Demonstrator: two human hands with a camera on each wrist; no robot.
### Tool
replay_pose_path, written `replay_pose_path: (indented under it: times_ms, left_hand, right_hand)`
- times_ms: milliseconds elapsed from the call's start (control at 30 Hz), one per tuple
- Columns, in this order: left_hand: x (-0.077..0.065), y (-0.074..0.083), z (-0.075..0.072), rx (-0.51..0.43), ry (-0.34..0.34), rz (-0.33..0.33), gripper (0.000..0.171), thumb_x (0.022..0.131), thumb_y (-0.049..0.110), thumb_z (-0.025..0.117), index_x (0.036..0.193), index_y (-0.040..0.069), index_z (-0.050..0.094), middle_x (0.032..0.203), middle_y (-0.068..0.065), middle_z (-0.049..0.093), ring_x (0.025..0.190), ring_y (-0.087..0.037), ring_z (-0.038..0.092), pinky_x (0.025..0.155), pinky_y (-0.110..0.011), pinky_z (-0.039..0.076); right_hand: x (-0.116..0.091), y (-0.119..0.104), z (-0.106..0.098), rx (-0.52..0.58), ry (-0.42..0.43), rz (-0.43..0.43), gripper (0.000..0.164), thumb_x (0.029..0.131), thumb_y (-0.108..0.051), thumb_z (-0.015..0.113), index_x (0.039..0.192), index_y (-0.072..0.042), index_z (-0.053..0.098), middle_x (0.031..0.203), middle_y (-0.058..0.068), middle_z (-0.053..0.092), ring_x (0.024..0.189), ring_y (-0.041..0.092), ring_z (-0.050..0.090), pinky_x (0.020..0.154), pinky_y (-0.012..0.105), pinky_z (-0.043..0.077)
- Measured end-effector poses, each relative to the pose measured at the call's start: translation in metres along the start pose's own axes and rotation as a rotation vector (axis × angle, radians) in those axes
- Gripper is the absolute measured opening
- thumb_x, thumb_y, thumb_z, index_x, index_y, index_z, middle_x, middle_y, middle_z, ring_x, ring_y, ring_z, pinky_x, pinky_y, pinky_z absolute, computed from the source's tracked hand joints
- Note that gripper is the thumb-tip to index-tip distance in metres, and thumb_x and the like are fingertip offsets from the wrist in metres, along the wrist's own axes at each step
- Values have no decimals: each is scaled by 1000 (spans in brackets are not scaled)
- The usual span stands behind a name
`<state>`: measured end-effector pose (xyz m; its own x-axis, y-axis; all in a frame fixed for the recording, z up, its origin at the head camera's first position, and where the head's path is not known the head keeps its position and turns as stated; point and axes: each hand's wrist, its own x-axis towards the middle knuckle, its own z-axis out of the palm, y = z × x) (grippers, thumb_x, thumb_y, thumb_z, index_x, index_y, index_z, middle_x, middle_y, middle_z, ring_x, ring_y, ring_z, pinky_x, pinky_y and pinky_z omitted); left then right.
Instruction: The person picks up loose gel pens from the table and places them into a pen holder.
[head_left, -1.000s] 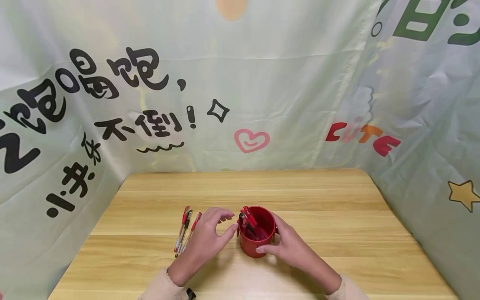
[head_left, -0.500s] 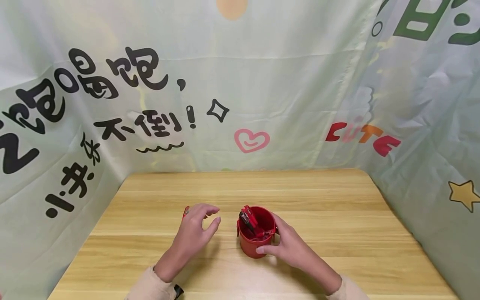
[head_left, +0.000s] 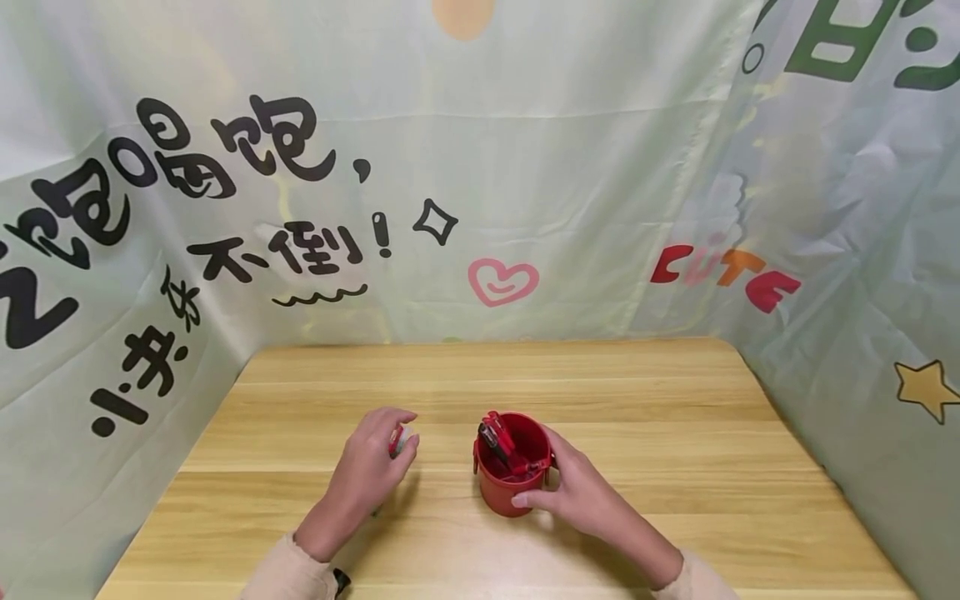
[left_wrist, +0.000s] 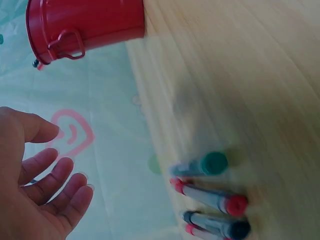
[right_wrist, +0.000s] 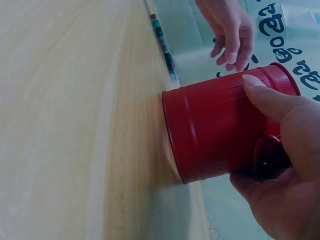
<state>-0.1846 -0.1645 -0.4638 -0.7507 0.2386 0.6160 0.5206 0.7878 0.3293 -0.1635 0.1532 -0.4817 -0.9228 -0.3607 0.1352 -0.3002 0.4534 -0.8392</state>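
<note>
A small red metal bucket (head_left: 510, 500) with a side loop stands upright on the table, several red and black pens (head_left: 497, 442) leaning inside it. My right hand (head_left: 573, 483) grips the bucket's right side, its thumb across the front (right_wrist: 257, 82). Left of the bucket, my left hand (head_left: 367, 467) hovers with loosely bent fingers, thumb apart from them and nothing held. Under it lie several clear-barrelled pens; a red-ended one (left_wrist: 212, 197) and a green-ended one (left_wrist: 214, 163) show in the left wrist view. In the head view the hand mostly hides them.
The wooden table (head_left: 637, 400) has a light grain. Printed cloth (head_left: 585, 208) hangs along its back and both sides. A dark strap piece (head_left: 341, 581) shows at the left sleeve.
My left hand has moved left, away from the bucket's rim to above the loose pens. Pens inside the bucket have shifted, with a red end now low at its right. The right hand stays put.
</note>
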Motion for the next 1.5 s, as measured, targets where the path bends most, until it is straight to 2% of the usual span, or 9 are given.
replay_pose_path:
  times_ms: [133,333,467,600,733,900,1000,1300,1500]
  left_hand:
    - [-2,-8,-2,31,-16,-38,26,87,10,82,111,4,74,109,-10,75,103,-28,71,85,-42,63]
    - [-5,-21,-8,59,-93,-196,31,90,14,79,119,4,73,113,-14,73,101,-29,68,84,-46,61]
    - [-6,-31,-9,73,-97,-251,31,90,12,78,119,2,72,115,-17,73,105,-32,69,86,-50,61]
    - [-7,-38,-9,85,-118,-293,31,89,8,76,119,-1,72,117,-18,73,84,-24,63,79,-45,60]
    - [-8,-44,-10,89,-169,-353,34,89,5,73,122,-1,72,121,-21,72,77,-20,55,76,-41,56]
    - [-9,-49,-12,98,-240,-422,40,89,5,68,128,-5,68,126,-25,70,94,-28,64,82,-46,58]
    - [-10,-52,-12,104,-280,-450,42,88,5,65,128,-8,66,127,-27,68,99,-29,65,85,-47,59]
    - [-9,-58,-7,109,-354,-509,42,89,4,66,129,-8,65,122,-28,69,92,-27,65,77,-44,60]
    - [-7,-60,-3,105,-406,-550,39,88,2,66,126,-8,66,106,-19,69,83,-22,59,67,-35,55]
  right_hand:
    - [0,-1,0,-4,2,-3,99,77,-44,91,158,-22,38,150,-2,57,137,22,59,112,45,52]
    - [-1,-1,0,-6,2,-2,99,77,-44,91,157,-21,38,150,-2,57,137,22,59,112,45,52]
    - [0,-1,0,-8,2,0,99,77,-45,91,158,-21,38,150,-2,57,137,22,59,112,46,52]
    - [0,0,0,-11,3,1,99,77,-46,90,158,-22,38,149,-2,57,137,22,59,112,46,52]
    - [1,1,0,-14,3,-1,100,77,-46,90,158,-23,38,149,-3,57,137,22,59,112,47,51]
    - [0,1,1,-9,4,4,99,76,-47,90,158,-23,38,150,-2,57,136,23,59,112,47,52]
    - [0,2,1,-7,4,5,99,76,-47,90,158,-24,38,150,-2,57,137,23,59,112,48,52]
    - [1,2,1,-10,6,-1,99,77,-46,90,158,-24,38,149,-2,57,136,23,59,111,46,52]
    - [0,2,0,-4,4,-2,99,77,-45,90,157,-23,38,149,-2,58,136,23,59,112,47,52]
